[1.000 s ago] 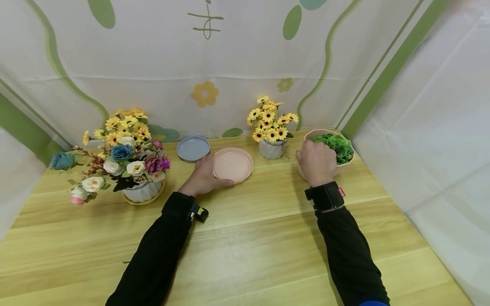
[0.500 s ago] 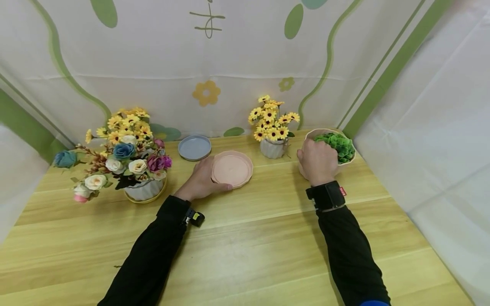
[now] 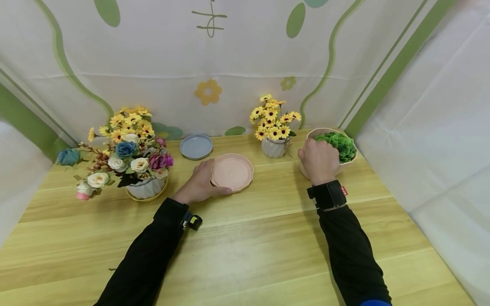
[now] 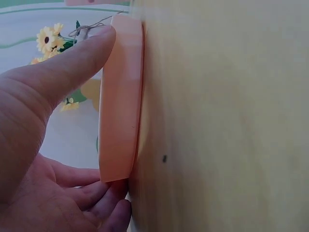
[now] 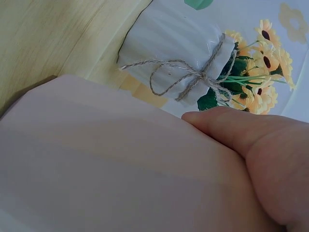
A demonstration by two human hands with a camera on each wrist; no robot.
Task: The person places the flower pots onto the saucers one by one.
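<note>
My left hand (image 3: 197, 183) holds a shallow pink plant saucer (image 3: 232, 172) with a faceted edge. In the left wrist view, the thumb presses one end of the saucer's side wall (image 4: 121, 101) and curled fingers meet the other end; the saucer lies on or just over the table. On the right, my right hand (image 3: 319, 160) grips the near-left rim of a pale pink flowerpot (image 5: 101, 150) with leafy green foliage (image 3: 341, 146) inside. The right wrist view has the thumb along the pot's outer wall; the other fingers are hidden.
A grey-blue saucer (image 3: 196, 147) lies behind my left hand. A white pot (image 3: 274, 148) of yellow flowers (image 3: 271, 119) stands between my hands, near the back cloth. At left, mixed flowers (image 3: 139, 165) fill a white pot (image 3: 147, 189) on a yellow saucer (image 3: 165, 191).
My left hand has drawn the pink saucer slightly toward me, away from the grey-blue saucer. My right hand keeps its grip on the flowerpot rim. The head view has shifted slightly.
</note>
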